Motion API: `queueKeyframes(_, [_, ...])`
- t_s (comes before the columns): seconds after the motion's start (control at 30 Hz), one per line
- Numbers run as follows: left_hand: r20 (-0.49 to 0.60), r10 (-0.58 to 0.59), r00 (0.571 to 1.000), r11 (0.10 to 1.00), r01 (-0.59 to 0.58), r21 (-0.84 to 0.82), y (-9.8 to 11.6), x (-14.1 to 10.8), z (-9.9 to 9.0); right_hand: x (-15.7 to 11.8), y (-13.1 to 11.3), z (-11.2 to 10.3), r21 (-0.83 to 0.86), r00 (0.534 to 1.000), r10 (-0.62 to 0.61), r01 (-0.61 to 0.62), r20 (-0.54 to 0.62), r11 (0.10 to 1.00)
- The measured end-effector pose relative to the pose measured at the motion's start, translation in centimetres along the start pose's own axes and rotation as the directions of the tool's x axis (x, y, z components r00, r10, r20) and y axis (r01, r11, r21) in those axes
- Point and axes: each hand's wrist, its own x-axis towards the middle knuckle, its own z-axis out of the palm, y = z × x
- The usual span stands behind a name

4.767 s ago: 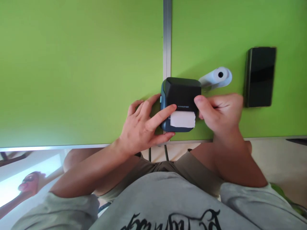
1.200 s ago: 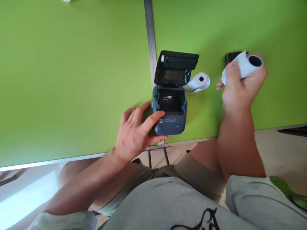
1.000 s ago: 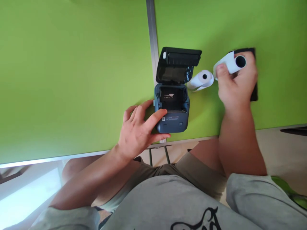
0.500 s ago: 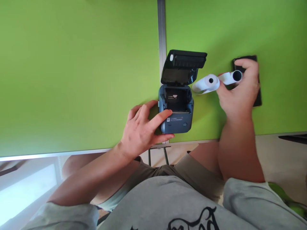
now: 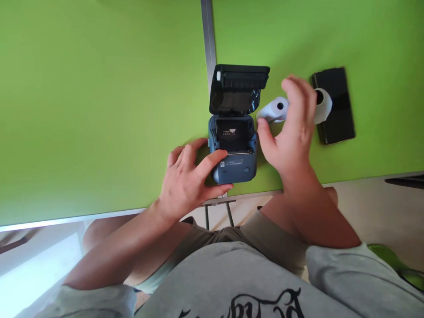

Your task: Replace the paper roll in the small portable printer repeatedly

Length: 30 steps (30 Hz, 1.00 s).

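Note:
A blue-grey label printer (image 5: pixel 233 168) sits near the table's front edge with its black lid (image 5: pixel 240 88) raised. Inside its compartment (image 5: pixel 232 137) a small white scrap or sticker shows. My left hand (image 5: pixel 188 176) grips the printer's left side, thumb on the front top edge. My right hand (image 5: pixel 291 123) is spread over a white paper roll (image 5: pixel 272 110) with a small dark core, just right of the printer. The thumb is by the roll's near side and the fingers arch past its other end. Part of the roll hides behind the hand.
A second white roll (image 5: pixel 324 108) with a wider core rests against a black rectangular device (image 5: pixel 338 106), partly behind my right hand. A metal strip (image 5: pixel 208 35) divides the green tabletop (image 5: pixel 99 97).
My right hand has left the wider-core roll by the black device and moved left to the small-core roll. The left hand keeps its hold on the printer. The view has shifted slightly.

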Motion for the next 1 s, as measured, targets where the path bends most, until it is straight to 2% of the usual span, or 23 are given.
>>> queueKeyframes(0.1, [0.002, -0.002, 1.0, 1.0, 0.002, 0.003, 0.0, 0.0, 0.1, 0.1, 0.9, 0.8, -0.087, 0.996, 0.092, -0.09, 0.022, 0.992])
queueKeyframes(0.23, [-0.023, 0.019, 1.0, 1.0, -0.019, 0.013, 0.0, 0.1, 0.1, 0.1, 1.8, 0.9, -0.122, 0.991, 0.133, -0.131, 0.007, 0.984])
queueKeyframes(0.37, [-0.019, 0.019, 1.0, 1.0, -0.019, 0.006, 0.1, 0.1, -0.1, -0.4, 2.1, 0.7, 0.023, 0.993, 0.119, -0.12, 0.012, 0.993])
queueKeyframes(0.47, [-0.017, 0.032, 0.999, 0.999, -0.031, 0.02, 0.2, 0.2, -0.1, -0.5, 2.9, 0.8, 0.197, 0.985, 0.164, -0.15, -0.054, 0.969])
queueKeyframes(0.53, [-0.016, 0.045, 0.999, 0.998, -0.045, 0.034, 0.2, 0.2, -0.2, -0.1, 3.3, 0.8, 0.295, 0.979, 0.146, -0.099, -0.143, 0.951])
queueKeyframes(0.63, [-0.028, 0.064, 0.998, 0.997, -0.063, 0.049, 0.2, 0.3, -0.1, 0.5, 3.1, 0.2, 0.399, 0.958, 0.05, 0.069, -0.281, 0.914])
queueKeyframes(0.7, [-0.04, 0.075, 0.996, 0.996, -0.073, 0.06, 0.2, 0.3, 0.0, 0.8, 2.2, -0.4, 0.435, 0.952, -0.003, 0.142, -0.306, 0.889])
queueKeyframes(0.77, [-0.055, 0.085, 0.995, 0.995, -0.081, 0.065, 0.1, 0.3, 0.2, 0.9, 0.9, -1.1, 0.455, 0.962, -0.052, 0.174, -0.268, 0.873])
queueKeyframes(0.87, [-0.08, 0.087, 0.993, 0.995, -0.083, 0.054, 0.0, 0.2, 0.3, 0.7, -1.0, -1.4, 0.46, 0.982, -0.143, 0.185, -0.126, 0.868])
queueKeyframes(1.0, [-0.095, 0.081, 0.992, 0.996, -0.077, 0.041, 0.0, 0.2, 0.3, 0.9, -1.8, -0.8, 0.407, 0.975, -0.218, 0.181, 0.045, 0.895])
